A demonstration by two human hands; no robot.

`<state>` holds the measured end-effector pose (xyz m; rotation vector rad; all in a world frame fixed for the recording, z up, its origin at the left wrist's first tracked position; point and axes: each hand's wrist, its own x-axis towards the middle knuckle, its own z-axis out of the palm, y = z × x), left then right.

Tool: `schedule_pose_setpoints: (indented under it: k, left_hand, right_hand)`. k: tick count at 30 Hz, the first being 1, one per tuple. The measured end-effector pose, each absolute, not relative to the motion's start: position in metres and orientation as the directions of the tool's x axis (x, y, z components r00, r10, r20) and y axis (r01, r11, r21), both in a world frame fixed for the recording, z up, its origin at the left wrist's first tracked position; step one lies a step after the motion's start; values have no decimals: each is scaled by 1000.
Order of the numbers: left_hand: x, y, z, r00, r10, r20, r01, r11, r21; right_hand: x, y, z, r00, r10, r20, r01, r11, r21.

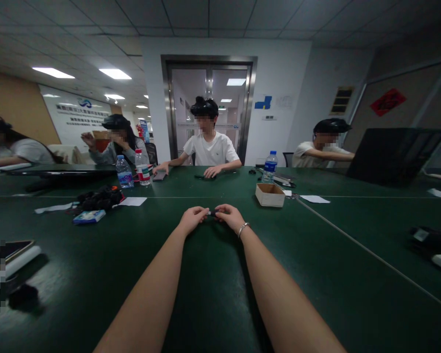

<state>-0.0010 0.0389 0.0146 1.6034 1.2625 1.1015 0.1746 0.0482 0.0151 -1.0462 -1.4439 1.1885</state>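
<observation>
Both my arms reach forward over the dark green table (220,274). Between my hands is a small black piece with a silvery end (212,214), too small for me to tell its kind. My left hand (193,219) is closed in a pinch at the silvery end. Thumb and fingers of my right hand (231,217) are closed on the black end, and a silver bracelet (243,229) circles that wrist. My fingers cover part of the piece.
An open cardboard box (270,195) and a water bottle (270,166) stand ahead on the right. Two bottles, a blue-and-white packet (89,216) and a black bundle (100,198) are to the left. Opposite sits a person (210,149) in a white T-shirt; other people flank them.
</observation>
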Motion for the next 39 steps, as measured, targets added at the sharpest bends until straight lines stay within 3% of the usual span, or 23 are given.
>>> schedule_pose_setpoints:
  k: [8,17,25,31,39]
  left_hand:
    - [-5,24,19,297,951,87,318,-184,930]
    - [-6,11,14,250,931,267,391,-349,852]
    - [-7,10,15,256,933,253,401,-341,850]
    - [-8,13,14,167,945,280,544,-325,774]
    - [-8,7,15,288,905,313,385,-409,827]
  right_hand:
    - [184,39,15,-258,951,171,41,187,-981]
    - [185,37,6,-243,942,233,98,263,-960]
    - [188,37,4,-250,937,243,217,299,-929]
    - [185,35,6,-271,928,255,191,311,-931]
    - [185,31,10,-281,925,255,190,314,-930]
